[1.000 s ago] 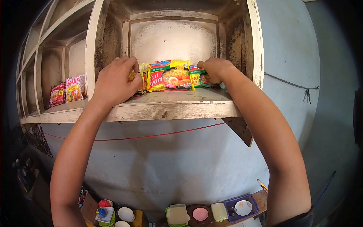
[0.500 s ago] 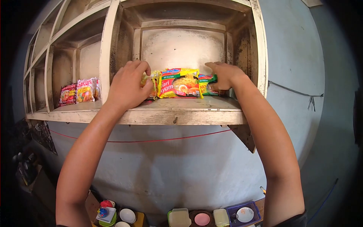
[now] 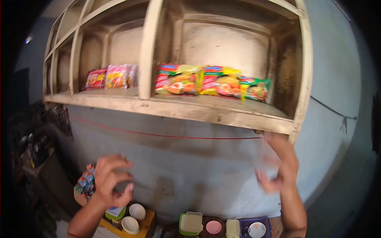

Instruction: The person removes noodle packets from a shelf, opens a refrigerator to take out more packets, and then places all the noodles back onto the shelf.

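1. Holding the left hand [image 3: 106,180] bare below the shelf [image 3: 178,106], with curled fingers and thumb apart.
2. Holding the blurred right hand [image 3: 286,166] likewise bare and spread.
3. Facing noodle packets [image 3: 222,82] on the shelf, in a row running from nine to three o'clock.
4. Having the green noodle packet [image 3: 255,89] nearest the right hand, between eleven and twelve o'clock from it.
5. Having the left hand farther off, with the row toward one o'clock.

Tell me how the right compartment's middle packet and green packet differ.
The middle packet is mostly red and yellow; the green packet is mainly green. The middle packet looks taller than the green packet. Both rest on the same shelf, showing food pictures.
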The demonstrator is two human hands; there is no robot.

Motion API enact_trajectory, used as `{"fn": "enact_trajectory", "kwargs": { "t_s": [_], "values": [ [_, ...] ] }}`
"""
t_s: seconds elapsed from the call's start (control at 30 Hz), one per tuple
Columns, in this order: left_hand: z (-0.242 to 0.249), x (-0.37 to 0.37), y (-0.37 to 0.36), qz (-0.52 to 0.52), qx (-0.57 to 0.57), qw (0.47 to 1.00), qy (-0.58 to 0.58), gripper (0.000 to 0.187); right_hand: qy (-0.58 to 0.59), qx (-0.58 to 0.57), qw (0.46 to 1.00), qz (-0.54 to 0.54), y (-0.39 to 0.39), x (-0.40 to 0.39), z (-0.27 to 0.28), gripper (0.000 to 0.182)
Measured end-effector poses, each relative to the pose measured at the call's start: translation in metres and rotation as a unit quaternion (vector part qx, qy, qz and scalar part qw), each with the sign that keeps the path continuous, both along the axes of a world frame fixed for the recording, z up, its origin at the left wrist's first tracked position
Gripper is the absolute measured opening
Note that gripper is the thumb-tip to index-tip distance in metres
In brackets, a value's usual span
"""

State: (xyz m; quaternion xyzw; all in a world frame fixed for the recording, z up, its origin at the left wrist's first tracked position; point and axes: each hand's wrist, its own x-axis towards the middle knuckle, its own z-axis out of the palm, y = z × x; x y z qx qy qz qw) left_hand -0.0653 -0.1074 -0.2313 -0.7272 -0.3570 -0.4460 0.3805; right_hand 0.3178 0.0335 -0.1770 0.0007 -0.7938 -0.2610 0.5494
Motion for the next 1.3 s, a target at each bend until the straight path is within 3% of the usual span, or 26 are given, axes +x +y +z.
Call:
{"fn": "enact_trajectory", "kwargs": {
  "t_s": [0.07, 0.1, 0.13, 0.17, 0.2, 0.23, 0.3, 0.37, 0.43, 0.5, 0.6, 0.63, 0.7, 0.73, 0.83, 1.0, 1.07, 1.3],
  "values": [
    [-0.064, -0.025, -0.017, 0.039, -0.056, 0.995, -0.079, 0.018, -0.07, 0.031, 0.997, 0.024, -0.007, 0.008, -0.065, 0.028],
    [-0.099, -0.038, -0.025, 0.066, -0.086, 0.985, -0.135, 0.017, -0.139, -0.055, 0.987, 0.068, -0.005, 0.012, -0.095, 0.029],
    [-0.143, -0.053, -0.032, 0.094, -0.086, 0.98, -0.154, 0.017, -0.127, -0.082, 0.987, 0.055, -0.003, 0.0, -0.124, 0.007],
    [-0.191, -0.069, -0.041, 0.095, -0.129, 0.938, -0.309, 0.017, -0.128, -0.204, 0.968, 0.074, 0.005, -0.004, -0.165, 0.02],
    [-0.231, -0.075, -0.054, 0.092, -0.159, 0.87, -0.457, 0.016, -0.104, -0.38, 0.904, 0.165, 0.004, -0.019, -0.194, 0.017],
    [-0.259, -0.073, -0.069, 0.117, -0.148, 0.86, -0.475, 0.016, -0.099, -0.442, 0.884, 0.113, -0.001, -0.037, -0.206, 0.016],
    [-0.298, -0.07, -0.106, 0.143, -0.21, 0.707, -0.66, 0.019, -0.135, -0.534, 0.825, 0.125, -0.001, -0.066, -0.254, 0.017],
    [-0.335, -0.075, -0.128, 0.146, -0.231, 0.664, -0.696, 0.021, -0.242, -0.555, 0.784, 0.135, 0.005, -0.091, -0.316, 0.017],
    [-0.357, -0.078, -0.15, 0.141, -0.257, 0.615, -0.732, 0.022, -0.32, -0.574, 0.741, 0.138, -0.032, -0.133, -0.278, 0.013],
    [-0.353, -0.084, -0.164, 0.115, -0.252, 0.595, -0.755, 0.023, -0.394, -0.587, 0.694, 0.136, -0.05, -0.162, -0.276, 0.012],
    [-0.345, -0.104, -0.191, 0.125, -0.242, 0.596, -0.755, 0.024, -0.539, -0.612, 0.572, 0.086, -0.052, -0.22, -0.298, 0.059],
    [-0.34, -0.109, -0.204, 0.133, -0.232, 0.589, -0.763, 0.024, -0.552, -0.605, 0.566, 0.091, -0.063, -0.239, -0.29, 0.059],
    [-0.331, -0.124, -0.228, 0.129, -0.221, 0.6, -0.758, 0.027, -0.531, -0.555, 0.624, 0.146, -0.082, -0.28, -0.282, 0.056],
    [-0.332, -0.132, -0.244, 0.137, -0.213, 0.592, -0.765, 0.028, -0.574, -0.567, 0.579, 0.12, -0.09, -0.3, -0.281, 0.056],
    [-0.337, -0.156, -0.306, 0.19, -0.206, 0.561, -0.779, 0.026, -0.624, -0.536, 0.549, 0.144, -0.121, -0.356, -0.3, 0.055],
    [-0.348, -0.192, -0.397, 0.238, -0.154, 0.5, -0.819, 0.028, -0.665, -0.459, 0.549, 0.215, -0.186, -0.459, -0.322, 0.054],
    [-0.342, -0.205, -0.421, 0.241, -0.108, 0.481, -0.836, 0.028, -0.679, -0.443, 0.541, 0.222, -0.218, -0.494, -0.306, 0.053],
    [-0.348, -0.243, -0.457, 0.237, -0.04, 0.445, -0.863, 0.027, -0.704, -0.43, 0.5, 0.264, -0.254, -0.586, -0.296, 0.052]
  ]
}}
